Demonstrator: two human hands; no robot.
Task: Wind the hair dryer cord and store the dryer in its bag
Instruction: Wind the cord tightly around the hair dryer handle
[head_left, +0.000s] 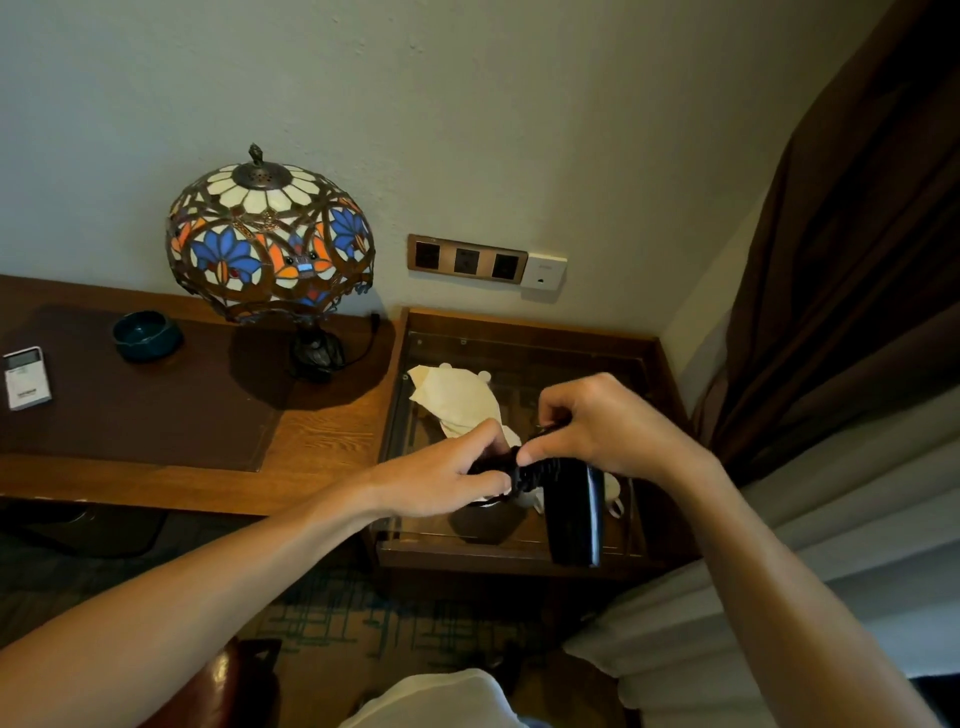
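A black hair dryer (574, 512) hangs between my hands above the glass-topped side table (524, 332), its barrel pointing down toward me. The black cord (532, 470) is bunched in coils around the dryer's handle. My left hand (447, 475) grips the handle end with the coils. My right hand (602, 428) pinches the cord at the top of the bundle. A cream cloth bag (457, 397) lies crumpled on the glass behind my hands, partly hidden by them.
A stained-glass lamp (270, 239) stands on the wooden desk (322, 431) at left, with a teal bowl (147, 335) and a white remote (26, 378). Wall sockets (467, 259) sit above the side table. A brown curtain (841, 270) hangs at right.
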